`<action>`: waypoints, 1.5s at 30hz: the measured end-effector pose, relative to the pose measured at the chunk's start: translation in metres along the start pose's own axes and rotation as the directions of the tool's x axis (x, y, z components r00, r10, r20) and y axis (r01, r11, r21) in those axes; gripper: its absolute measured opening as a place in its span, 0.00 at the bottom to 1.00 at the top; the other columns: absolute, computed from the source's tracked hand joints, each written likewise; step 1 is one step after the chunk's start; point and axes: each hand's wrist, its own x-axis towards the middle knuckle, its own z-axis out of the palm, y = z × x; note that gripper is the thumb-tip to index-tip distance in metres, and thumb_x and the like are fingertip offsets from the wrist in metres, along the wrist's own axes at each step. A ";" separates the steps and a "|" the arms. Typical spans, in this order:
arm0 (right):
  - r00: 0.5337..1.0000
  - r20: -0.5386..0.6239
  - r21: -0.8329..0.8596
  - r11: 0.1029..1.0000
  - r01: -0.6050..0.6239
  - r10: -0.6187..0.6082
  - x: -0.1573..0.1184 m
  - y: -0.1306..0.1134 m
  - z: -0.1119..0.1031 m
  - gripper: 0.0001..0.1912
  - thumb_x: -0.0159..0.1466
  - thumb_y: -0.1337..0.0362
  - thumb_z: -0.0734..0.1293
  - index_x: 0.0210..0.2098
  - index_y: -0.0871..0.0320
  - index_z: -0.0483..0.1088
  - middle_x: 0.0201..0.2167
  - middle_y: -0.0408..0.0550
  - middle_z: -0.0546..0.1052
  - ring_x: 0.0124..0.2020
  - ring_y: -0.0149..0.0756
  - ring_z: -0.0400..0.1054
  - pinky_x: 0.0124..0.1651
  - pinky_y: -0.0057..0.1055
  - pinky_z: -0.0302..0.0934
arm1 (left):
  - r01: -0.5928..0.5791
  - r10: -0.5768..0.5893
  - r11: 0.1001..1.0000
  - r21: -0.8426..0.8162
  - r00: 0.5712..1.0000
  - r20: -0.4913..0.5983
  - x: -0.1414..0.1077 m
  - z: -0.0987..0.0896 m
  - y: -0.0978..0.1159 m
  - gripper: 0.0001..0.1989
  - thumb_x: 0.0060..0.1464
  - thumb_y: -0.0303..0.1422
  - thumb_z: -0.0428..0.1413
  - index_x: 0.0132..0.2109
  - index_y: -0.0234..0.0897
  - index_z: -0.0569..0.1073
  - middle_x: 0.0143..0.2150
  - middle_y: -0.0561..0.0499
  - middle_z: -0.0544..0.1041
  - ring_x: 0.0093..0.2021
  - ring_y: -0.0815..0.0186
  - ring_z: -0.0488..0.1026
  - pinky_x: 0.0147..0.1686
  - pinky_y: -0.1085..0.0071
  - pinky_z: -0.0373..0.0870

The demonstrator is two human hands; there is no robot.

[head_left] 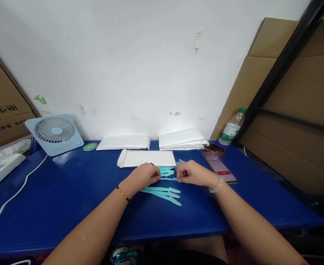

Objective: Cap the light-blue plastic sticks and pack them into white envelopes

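One slim teal plastic stick (167, 179) between left hand (150, 176) and right hand (188, 173)

The left hand's thumb and fingers are pinched together on one end of the stick, held low over the glossy blue table (76, 195); the right hand's fingertips are closed together at its pale far tip, though exactly what they grip is too small to tell. Three flat teal plastic sticks (164, 194) fan out on the near side of the hands; a loose group of teal pieces (166, 171) lies beyond the held stick, beside a flat white padded envelope (148, 158). Two stacks of white envelopes (182, 140) sit by the wall; a lit smartphone (219, 168) lies right of the right hand; a green-capped clear plastic bottle (232, 129) stands behind it; a square light-blue fan (56, 131) leans back at far left, near a round green disc (90, 147).
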 end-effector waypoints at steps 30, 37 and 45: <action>0.991 -0.132 -0.254 0.967 -0.014 -0.020 0.002 0.021 -0.010 0.07 0.60 0.70 0.62 0.30 0.59 0.72 0.31 0.46 0.73 0.29 0.31 0.66 0.34 0.27 0.57 | 0.054 -0.047 0.978 0.200 0.998 -0.036 0.001 -0.002 0.006 0.10 0.54 0.31 0.49 0.30 0.38 0.75 0.30 0.49 0.75 0.28 0.66 0.69 0.26 0.73 0.58; 0.980 -0.191 -0.203 0.974 -0.101 0.062 0.002 0.023 -0.011 0.06 0.57 0.65 0.67 0.33 0.60 0.73 0.27 0.46 0.74 0.27 0.32 0.66 0.30 0.26 0.56 | 0.059 -0.054 0.980 0.190 0.998 -0.032 0.001 -0.002 0.007 0.11 0.54 0.32 0.49 0.30 0.37 0.75 0.29 0.48 0.75 0.28 0.67 0.69 0.26 0.73 0.57; 0.991 -0.122 -0.267 0.963 0.028 -0.063 0.004 0.013 -0.007 0.07 0.58 0.71 0.63 0.29 0.60 0.74 0.29 0.46 0.74 0.27 0.30 0.66 0.31 0.25 0.57 | 0.046 -0.039 0.980 0.194 0.998 -0.044 0.001 0.002 0.002 0.11 0.54 0.32 0.49 0.30 0.38 0.75 0.29 0.49 0.75 0.28 0.66 0.69 0.26 0.73 0.58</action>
